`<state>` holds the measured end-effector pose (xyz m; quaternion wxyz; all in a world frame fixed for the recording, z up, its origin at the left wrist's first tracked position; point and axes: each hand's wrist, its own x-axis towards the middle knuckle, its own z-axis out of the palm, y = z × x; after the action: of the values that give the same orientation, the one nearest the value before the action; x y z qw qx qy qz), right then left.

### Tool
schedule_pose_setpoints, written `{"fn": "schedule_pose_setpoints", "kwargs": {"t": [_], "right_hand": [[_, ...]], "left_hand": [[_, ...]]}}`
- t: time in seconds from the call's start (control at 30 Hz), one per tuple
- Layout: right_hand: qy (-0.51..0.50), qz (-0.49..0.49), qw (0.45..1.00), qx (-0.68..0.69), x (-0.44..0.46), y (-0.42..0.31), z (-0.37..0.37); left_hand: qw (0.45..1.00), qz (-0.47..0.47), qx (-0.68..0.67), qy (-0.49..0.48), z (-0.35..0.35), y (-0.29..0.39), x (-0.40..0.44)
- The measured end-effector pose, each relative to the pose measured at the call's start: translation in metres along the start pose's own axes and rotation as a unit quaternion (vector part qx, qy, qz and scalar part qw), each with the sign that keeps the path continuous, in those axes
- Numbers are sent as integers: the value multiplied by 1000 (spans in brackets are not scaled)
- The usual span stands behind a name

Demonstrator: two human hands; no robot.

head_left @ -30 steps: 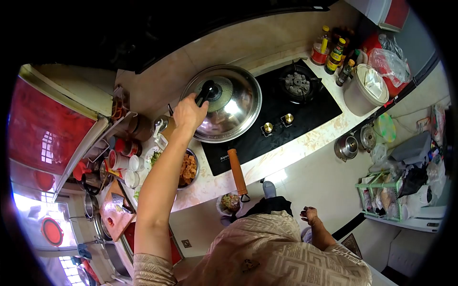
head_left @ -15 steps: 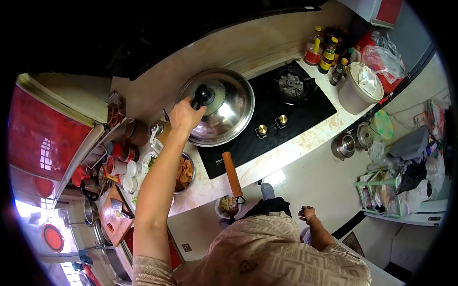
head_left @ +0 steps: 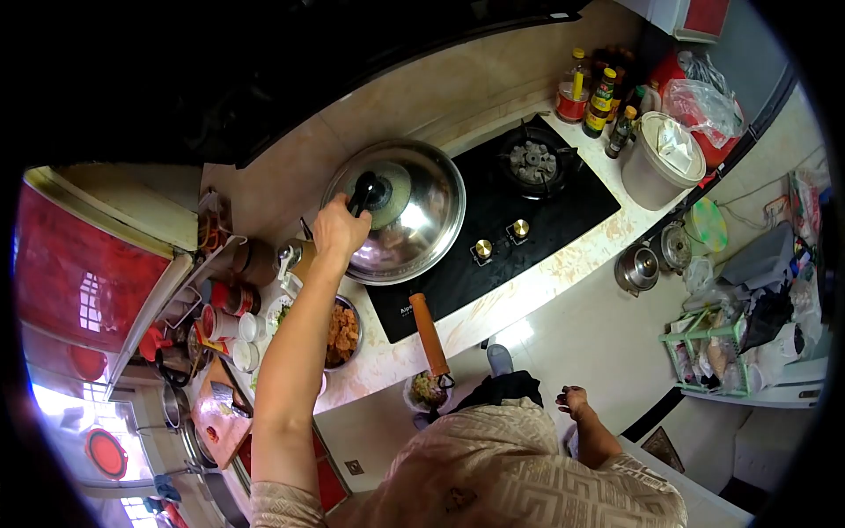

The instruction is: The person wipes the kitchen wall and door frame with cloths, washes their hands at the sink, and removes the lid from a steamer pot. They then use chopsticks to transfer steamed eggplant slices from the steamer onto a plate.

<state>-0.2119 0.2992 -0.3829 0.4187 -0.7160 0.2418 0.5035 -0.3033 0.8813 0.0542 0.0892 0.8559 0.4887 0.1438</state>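
My left hand (head_left: 341,231) grips the black knob of a large steel lid (head_left: 414,236), its fingers curled round it. The domed lid hides the pan below, whose wooden handle (head_left: 428,334) sticks out over the counter's front edge. My right hand (head_left: 572,400) hangs low at my side above the floor, fingers loosely bent and slightly apart, with nothing visible in it. Beside my left forearm stands a bowl of orange-brown food pieces (head_left: 343,330), partly covered by the arm.
A bare burner (head_left: 533,160) and two brass knobs (head_left: 502,242) are on the black hob (head_left: 466,282). Sauce bottles (head_left: 600,104) and a lidded bucket (head_left: 660,167) stand at the right. Jars (head_left: 216,319) and a cutting board with a cleaver (head_left: 220,409) are at the left.
The view has tilted slightly, so the hob and lid sit a little lower in it. My left hand stays on the lid knob, and my right hand still hangs at my side.
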Motion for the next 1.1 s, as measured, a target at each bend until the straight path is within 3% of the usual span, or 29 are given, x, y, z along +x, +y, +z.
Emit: {"fn": "schedule_pose_setpoints", "kwargs": {"t": [0.9,1.1], "right_hand": [[-11,0,1000,18,-2,-2,14],[-13,5,1000,21,3,1,14]], "left_hand": [[999,-20,-40,10,10,-7,5],[998,18,-49,45,2,-18,14]]}}
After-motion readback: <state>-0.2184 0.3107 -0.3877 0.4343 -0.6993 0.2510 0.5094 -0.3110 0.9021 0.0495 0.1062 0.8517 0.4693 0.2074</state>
